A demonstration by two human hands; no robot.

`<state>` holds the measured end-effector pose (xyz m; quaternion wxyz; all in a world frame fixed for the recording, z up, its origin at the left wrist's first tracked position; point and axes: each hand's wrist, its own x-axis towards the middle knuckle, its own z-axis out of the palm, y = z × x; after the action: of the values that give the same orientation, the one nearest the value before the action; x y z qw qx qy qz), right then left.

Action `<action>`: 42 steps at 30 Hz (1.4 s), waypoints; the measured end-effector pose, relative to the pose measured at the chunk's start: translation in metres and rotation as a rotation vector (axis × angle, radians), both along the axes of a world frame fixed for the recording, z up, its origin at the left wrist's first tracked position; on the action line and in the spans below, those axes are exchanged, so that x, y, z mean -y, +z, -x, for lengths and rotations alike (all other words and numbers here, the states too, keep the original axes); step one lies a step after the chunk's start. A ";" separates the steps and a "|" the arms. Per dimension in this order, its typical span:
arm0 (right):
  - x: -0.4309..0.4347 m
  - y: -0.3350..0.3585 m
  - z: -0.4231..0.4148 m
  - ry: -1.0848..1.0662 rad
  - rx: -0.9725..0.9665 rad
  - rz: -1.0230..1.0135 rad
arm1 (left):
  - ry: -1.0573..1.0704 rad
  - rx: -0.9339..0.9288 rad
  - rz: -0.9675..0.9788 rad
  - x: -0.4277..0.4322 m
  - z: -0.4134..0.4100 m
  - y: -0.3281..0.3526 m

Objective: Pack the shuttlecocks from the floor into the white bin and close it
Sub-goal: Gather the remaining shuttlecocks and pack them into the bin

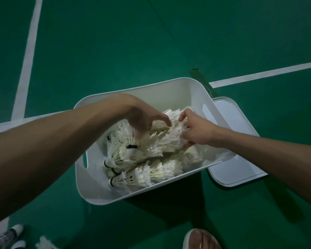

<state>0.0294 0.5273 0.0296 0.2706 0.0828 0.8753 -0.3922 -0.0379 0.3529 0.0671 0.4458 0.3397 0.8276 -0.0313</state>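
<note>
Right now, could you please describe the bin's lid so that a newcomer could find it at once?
Start at the white bin of shuttlecocks on the green floor. The lid lies flat on the floor against the bin's right side, partly tucked under its edge. Unlike the deep, full bin, it is a shallow, bare white panel with rounded corners.

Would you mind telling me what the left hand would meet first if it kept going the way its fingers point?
Most likely the shuttlecocks piled in the white bin. The left hand reaches down and to the right, its fingers at the feathers already; depth is unclear, so they may be touching.
</note>
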 end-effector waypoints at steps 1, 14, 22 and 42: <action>-0.002 0.002 0.001 0.009 -0.013 -0.026 | 0.011 -0.009 -0.022 0.004 0.003 0.003; -0.012 0.038 -0.001 0.065 -0.277 -0.130 | 0.252 -0.093 -0.643 0.016 -0.003 0.024; -0.012 0.034 -0.011 -0.026 -0.327 0.322 | 0.201 -0.182 -0.882 -0.017 -0.023 0.013; -0.025 0.022 -0.003 -0.077 -0.416 -0.131 | -0.327 -0.312 -0.378 -0.006 -0.032 -0.048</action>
<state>0.0328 0.5519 0.0513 0.0628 0.0509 0.9321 -0.3530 -0.0062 0.3589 0.0189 0.2309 0.5367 0.8116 0.0001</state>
